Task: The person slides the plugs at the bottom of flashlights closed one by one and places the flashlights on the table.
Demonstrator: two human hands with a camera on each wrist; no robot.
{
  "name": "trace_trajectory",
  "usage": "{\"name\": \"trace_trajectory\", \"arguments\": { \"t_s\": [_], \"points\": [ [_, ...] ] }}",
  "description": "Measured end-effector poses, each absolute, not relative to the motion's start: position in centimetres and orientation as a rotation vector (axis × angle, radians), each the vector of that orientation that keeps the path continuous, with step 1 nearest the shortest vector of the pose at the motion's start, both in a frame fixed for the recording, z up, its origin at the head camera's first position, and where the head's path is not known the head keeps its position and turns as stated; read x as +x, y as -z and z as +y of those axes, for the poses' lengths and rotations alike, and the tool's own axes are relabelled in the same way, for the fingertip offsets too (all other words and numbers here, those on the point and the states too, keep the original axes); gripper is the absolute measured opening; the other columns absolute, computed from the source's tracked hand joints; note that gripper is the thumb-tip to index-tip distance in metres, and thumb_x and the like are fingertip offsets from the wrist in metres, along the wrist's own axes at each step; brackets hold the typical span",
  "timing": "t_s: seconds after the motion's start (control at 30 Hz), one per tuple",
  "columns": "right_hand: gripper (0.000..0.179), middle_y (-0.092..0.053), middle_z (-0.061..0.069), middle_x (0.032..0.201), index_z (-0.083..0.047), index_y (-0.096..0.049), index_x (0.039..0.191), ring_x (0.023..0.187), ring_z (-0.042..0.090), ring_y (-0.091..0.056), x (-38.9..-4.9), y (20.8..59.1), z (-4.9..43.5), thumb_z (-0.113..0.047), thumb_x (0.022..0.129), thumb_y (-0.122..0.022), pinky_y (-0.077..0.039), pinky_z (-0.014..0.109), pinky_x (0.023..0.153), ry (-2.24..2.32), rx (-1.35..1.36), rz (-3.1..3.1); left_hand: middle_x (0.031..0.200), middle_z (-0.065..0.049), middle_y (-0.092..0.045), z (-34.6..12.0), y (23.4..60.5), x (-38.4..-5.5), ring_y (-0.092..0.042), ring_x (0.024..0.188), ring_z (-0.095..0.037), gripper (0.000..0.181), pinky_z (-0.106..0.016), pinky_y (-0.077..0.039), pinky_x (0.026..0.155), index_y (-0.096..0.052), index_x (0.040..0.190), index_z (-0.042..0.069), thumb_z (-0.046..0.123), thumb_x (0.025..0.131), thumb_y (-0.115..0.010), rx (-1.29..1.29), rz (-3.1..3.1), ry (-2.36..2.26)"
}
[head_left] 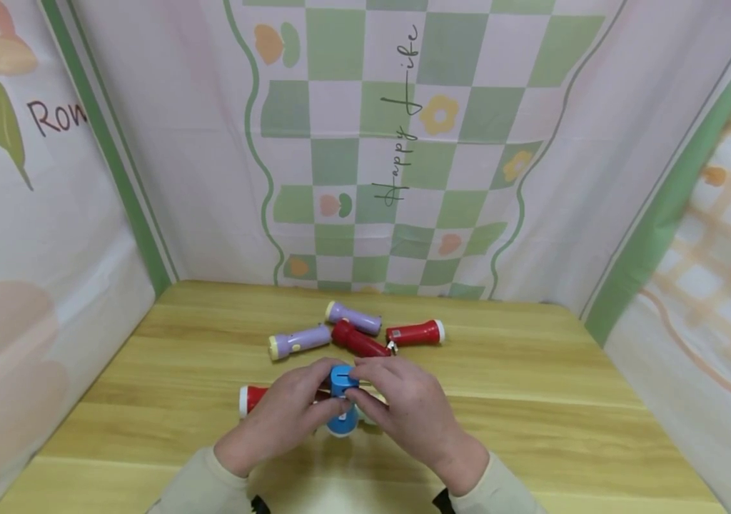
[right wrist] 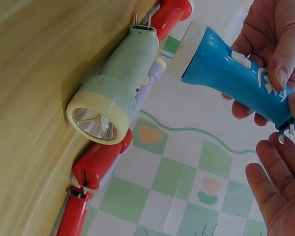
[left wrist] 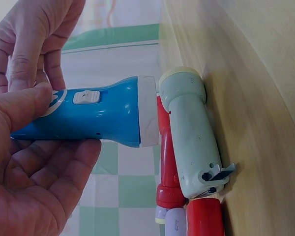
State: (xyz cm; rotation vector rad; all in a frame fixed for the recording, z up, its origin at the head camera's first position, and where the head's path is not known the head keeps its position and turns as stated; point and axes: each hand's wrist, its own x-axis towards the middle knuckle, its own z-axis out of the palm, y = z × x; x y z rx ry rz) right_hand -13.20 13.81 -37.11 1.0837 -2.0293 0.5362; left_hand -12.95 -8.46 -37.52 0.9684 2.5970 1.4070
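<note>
A blue flashlight (head_left: 343,380) with a white head ring points head-down over the table, between both hands. My left hand (head_left: 285,407) grips its body, thumb on the side bearing the white print, fingers round the other side. At its tail, the thumb and fingertips of my right hand (head_left: 413,407) pinch the end beside two metal plug prongs (right wrist: 286,132). A white slide switch (left wrist: 86,97) shows on the body. Close by lies a mint-green flashlight (right wrist: 119,73) with a cream head ring and prongs sticking out, largely hidden by my right hand in the head view.
Farther back on the wooden table (head_left: 532,414) lie two purple flashlights (head_left: 301,343) and two red flashlights (head_left: 414,333), close together. Another red flashlight (head_left: 252,400) pokes out behind my left hand. Printed cloth (head_left: 397,143) hangs around the table.
</note>
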Motion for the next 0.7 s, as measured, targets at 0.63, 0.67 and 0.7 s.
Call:
{"name": "trace_trajectory", "arguments": {
  "t_s": [0.63,0.67,0.7],
  "points": [
    [0.024,-0.076,-0.004,0.103,-0.013,-0.071,0.110,0.089,0.009,-0.072,-13.20,37.76,13.81,-0.036,0.102,-0.067,-0.061,0.023,0.078,-0.623,1.098,-2.047,0.111,0.010,-0.069,-8.38,37.80,-12.89,-0.070,0.100,-0.007,0.023,-0.021,-0.059,0.087,-0.062,0.124,0.018,0.029,0.104,-0.066,1.039,2.665,-1.390],
    [0.024,-0.076,-0.004,0.103,-0.013,-0.071,0.110,0.090,0.009,-0.072,-13.21,37.76,13.81,-0.035,0.102,-0.068,-0.061,0.023,0.078,-0.629,1.101,-2.047,0.112,0.009,-0.069,-8.39,37.82,-12.87,-0.070,0.100,-0.007,0.023,-0.022,-0.059,0.087,-0.062,0.124,0.018,0.028,0.104,-0.066,1.044,2.665,-1.391],
    [0.024,-0.077,-0.004,0.103,-0.013,-0.071,0.110,0.090,0.009,-0.072,-13.22,37.76,13.81,-0.035,0.102,-0.069,-0.061,0.024,0.079,-0.635,1.103,-2.048,0.112,0.009,-0.070,-8.40,37.84,-12.86,-0.070,0.100,-0.007,0.023,-0.022,-0.059,0.087,-0.062,0.125,0.018,0.028,0.104,-0.066,1.049,2.665,-1.390]
  ]
}}
